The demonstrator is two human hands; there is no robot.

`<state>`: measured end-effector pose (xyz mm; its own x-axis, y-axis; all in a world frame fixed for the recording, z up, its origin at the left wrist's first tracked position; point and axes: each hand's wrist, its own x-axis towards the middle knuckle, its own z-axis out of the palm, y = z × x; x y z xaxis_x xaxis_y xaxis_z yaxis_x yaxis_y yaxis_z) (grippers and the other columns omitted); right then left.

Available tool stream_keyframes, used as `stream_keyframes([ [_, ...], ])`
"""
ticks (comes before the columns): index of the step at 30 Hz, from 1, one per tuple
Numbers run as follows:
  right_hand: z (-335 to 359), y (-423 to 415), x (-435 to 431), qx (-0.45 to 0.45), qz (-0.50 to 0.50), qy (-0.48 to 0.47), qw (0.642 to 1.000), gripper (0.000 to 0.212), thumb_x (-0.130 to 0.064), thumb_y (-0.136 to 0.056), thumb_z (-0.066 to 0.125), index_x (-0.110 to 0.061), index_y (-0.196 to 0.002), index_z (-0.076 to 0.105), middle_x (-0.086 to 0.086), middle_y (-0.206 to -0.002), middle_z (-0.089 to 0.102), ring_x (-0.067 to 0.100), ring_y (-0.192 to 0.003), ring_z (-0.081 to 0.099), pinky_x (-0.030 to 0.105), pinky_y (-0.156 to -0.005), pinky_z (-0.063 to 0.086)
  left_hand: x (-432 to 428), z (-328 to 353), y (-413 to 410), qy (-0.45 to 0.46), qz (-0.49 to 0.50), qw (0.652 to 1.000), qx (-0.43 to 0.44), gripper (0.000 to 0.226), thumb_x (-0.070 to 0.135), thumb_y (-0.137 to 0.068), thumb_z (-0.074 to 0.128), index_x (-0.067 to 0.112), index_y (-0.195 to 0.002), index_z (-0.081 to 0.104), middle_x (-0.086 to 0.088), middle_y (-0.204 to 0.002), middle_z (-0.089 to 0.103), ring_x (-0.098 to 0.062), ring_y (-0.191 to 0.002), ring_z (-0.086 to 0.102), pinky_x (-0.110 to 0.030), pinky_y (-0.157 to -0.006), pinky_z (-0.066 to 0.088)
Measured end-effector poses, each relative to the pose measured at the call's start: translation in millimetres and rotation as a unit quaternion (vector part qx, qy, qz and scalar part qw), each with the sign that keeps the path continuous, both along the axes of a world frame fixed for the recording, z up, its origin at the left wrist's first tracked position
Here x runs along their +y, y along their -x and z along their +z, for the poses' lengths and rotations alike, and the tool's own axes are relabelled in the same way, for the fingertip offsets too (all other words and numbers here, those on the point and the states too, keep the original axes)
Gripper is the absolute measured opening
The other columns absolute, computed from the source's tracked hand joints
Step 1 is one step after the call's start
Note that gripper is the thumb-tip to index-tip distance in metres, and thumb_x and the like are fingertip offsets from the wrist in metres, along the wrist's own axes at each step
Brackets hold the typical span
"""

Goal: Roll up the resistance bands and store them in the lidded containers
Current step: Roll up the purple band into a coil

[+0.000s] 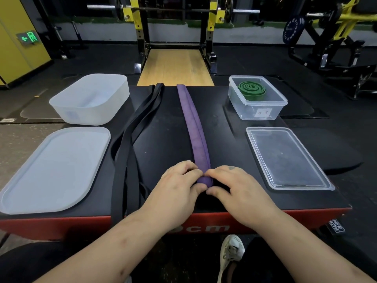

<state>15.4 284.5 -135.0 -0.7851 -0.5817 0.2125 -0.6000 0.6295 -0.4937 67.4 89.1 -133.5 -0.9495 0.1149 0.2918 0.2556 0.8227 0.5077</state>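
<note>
A long purple resistance band (192, 123) lies flat down the middle of the black box top (163, 127). My left hand (179, 184) and my right hand (230, 184) pinch its near end, which is curled over into a small fold. A black band (130, 139) lies loose to the left, its near end hanging over the front edge. A rolled green band (252, 88) sits in the small clear container (257, 110) at the far right, whose lid (285, 158) lies flat in front of it. A larger frosted container (91, 99) stands open at the far left with its lid (53, 170) in front.
The box has a red front edge (81, 225). A squat rack (175, 27) with a wooden platform (175, 66) stands beyond it. My white shoe (231, 254) is on the floor below the box.
</note>
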Motion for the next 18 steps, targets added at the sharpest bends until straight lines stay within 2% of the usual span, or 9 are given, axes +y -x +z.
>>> stream_keyframes([
  [2, 0, -3, -1, -0.003, 0.009, 0.006, 1.000, 0.026, -0.045, -0.099, 0.058, -0.042, -0.124, 0.063, -0.024, -0.112, 0.063, -0.002, -0.112, 0.051, 0.025, -0.103, 0.040, -4, 4, -4, -0.002, -0.010, 1.000, -0.005, 0.035, 0.043, -0.100, 0.056, 0.021, -0.125, 0.068, 0.015, -0.130, 0.052, -0.002, -0.125, 0.042, -0.007, -0.108, 0.024],
  [5, -2, -6, 0, -0.015, 0.005, 0.017, 1.000, 0.031, -0.048, -0.096, 0.053, -0.038, -0.123, 0.065, -0.023, -0.111, 0.061, 0.000, -0.113, 0.053, 0.030, -0.103, 0.044, -9, 3, -14, 0.020, -0.025, 0.999, -0.024, 0.049, 0.054, -0.096, 0.057, 0.031, -0.139, 0.053, 0.021, -0.138, 0.048, 0.003, -0.130, 0.035, -0.012, -0.115, 0.019],
  [6, -2, -6, 0, -0.018, 0.003, 0.017, 1.000, 0.032, -0.047, -0.096, 0.053, -0.037, -0.124, 0.065, -0.023, -0.111, 0.060, 0.000, -0.113, 0.053, 0.031, -0.102, 0.045, -9, 2, -15, 0.026, -0.024, 0.999, -0.029, 0.051, 0.054, -0.095, 0.060, 0.032, -0.140, 0.051, 0.020, -0.139, 0.048, 0.003, -0.130, 0.034, -0.011, -0.115, 0.015],
  [9, -2, -5, -1, -0.026, -0.007, 0.014, 1.000, 0.033, -0.046, -0.101, 0.055, -0.036, -0.131, 0.064, -0.023, -0.116, 0.057, 0.001, -0.115, 0.054, 0.030, -0.102, 0.046, -5, 2, -13, 0.016, -0.010, 1.000, -0.024, 0.044, 0.043, -0.096, 0.064, 0.027, -0.136, 0.058, 0.012, -0.138, 0.055, -0.001, -0.133, 0.035, 0.000, -0.107, 0.003],
  [10, -1, -5, 0, -0.028, -0.015, 0.012, 0.999, 0.037, -0.049, -0.100, 0.054, -0.037, -0.134, 0.064, -0.024, -0.120, 0.058, 0.000, -0.118, 0.053, 0.029, -0.105, 0.045, -4, 1, -11, 0.011, -0.006, 1.000, -0.021, 0.043, 0.041, -0.098, 0.062, 0.026, -0.138, 0.058, 0.011, -0.139, 0.055, -0.002, -0.137, 0.033, -0.001, -0.109, 0.001],
  [12, 0, -7, 1, -0.020, -0.019, -0.009, 1.000, 0.045, -0.056, -0.099, 0.051, -0.039, -0.140, 0.059, -0.024, -0.133, 0.058, 0.000, -0.131, 0.048, 0.028, -0.118, 0.033, -5, -2, -10, 0.011, 0.000, 1.000, -0.021, 0.043, 0.041, -0.101, 0.056, 0.029, -0.142, 0.054, 0.015, -0.144, 0.051, 0.001, -0.145, 0.025, -0.014, -0.120, 0.001],
  [14, 1, -8, 1, -0.024, -0.018, -0.023, 0.999, 0.047, -0.054, -0.098, 0.059, -0.040, -0.144, 0.056, -0.022, -0.142, 0.056, -0.001, -0.144, 0.036, 0.024, -0.125, 0.014, -6, -4, -9, 0.008, -0.008, 1.000, -0.029, 0.042, 0.039, -0.102, 0.054, 0.032, -0.143, 0.051, 0.020, -0.148, 0.047, 0.007, -0.147, 0.018, -0.024, -0.125, 0.000],
  [15, 1, -7, 2, -0.028, -0.017, -0.017, 0.999, 0.046, -0.049, -0.097, 0.064, -0.040, -0.143, 0.057, -0.022, -0.143, 0.056, -0.004, -0.145, 0.034, 0.022, -0.125, 0.011, -6, -4, -9, 0.006, -0.017, 0.999, -0.033, 0.042, 0.037, -0.102, 0.055, 0.032, -0.143, 0.051, 0.021, -0.148, 0.046, 0.012, -0.146, 0.016, -0.023, -0.124, -0.002],
  [18, -2, -6, 3, -0.022, -0.006, 0.005, 1.000, 0.042, -0.041, -0.096, 0.070, -0.040, -0.138, 0.062, -0.027, -0.137, 0.057, -0.015, -0.136, 0.035, 0.020, -0.124, 0.014, -8, -2, -7, 0.003, -0.032, 0.999, -0.042, 0.042, 0.033, -0.101, 0.058, 0.030, -0.143, 0.052, 0.022, -0.148, 0.047, 0.021, -0.141, 0.011, -0.019, -0.123, -0.004],
])
